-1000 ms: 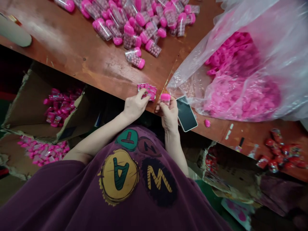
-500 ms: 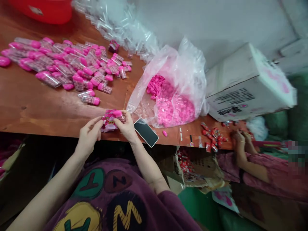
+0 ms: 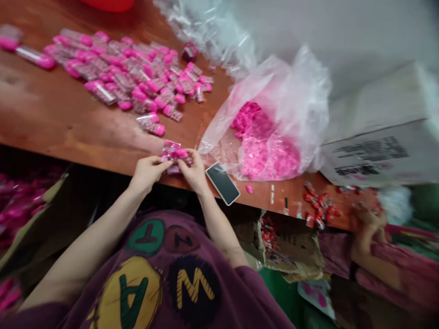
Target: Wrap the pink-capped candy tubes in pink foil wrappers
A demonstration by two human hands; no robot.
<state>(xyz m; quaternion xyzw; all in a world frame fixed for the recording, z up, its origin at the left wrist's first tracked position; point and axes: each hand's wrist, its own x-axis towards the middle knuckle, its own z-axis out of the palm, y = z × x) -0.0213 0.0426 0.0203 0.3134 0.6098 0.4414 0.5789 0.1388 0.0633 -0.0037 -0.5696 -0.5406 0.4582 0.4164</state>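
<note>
At the table edge, my left hand (image 3: 147, 173) is closed on a shiny pink printed packet (image 3: 170, 148), with thumb and fingertips pinching its lower side. My right hand (image 3: 195, 172) grips a small pink-capped candy bottle (image 3: 182, 153) against the same packet. Fingers partly hide both items, and I cannot tell whether the bottle is inside the packet. Just beyond my hands lie two similar candy bottles (image 3: 151, 124), close to a large pile of pink-capped bottles (image 3: 126, 75). A phone (image 3: 222, 183) rests right of my right hand.
An open plastic bag of pink pieces (image 3: 269, 157) stands on the brown table (image 3: 41, 119). Behind it are clear empty tubes (image 3: 209, 36) and a white carton (image 3: 373, 137). Red packets (image 3: 320, 208) lie near another person's hands (image 3: 372, 224). A box of pink items (image 3: 24, 205) sits lower left.
The view has shifted, so the table contents appear further right and higher. My left fingers have come closer to my right hand, gathering the packet around the bottle's cap end.
</note>
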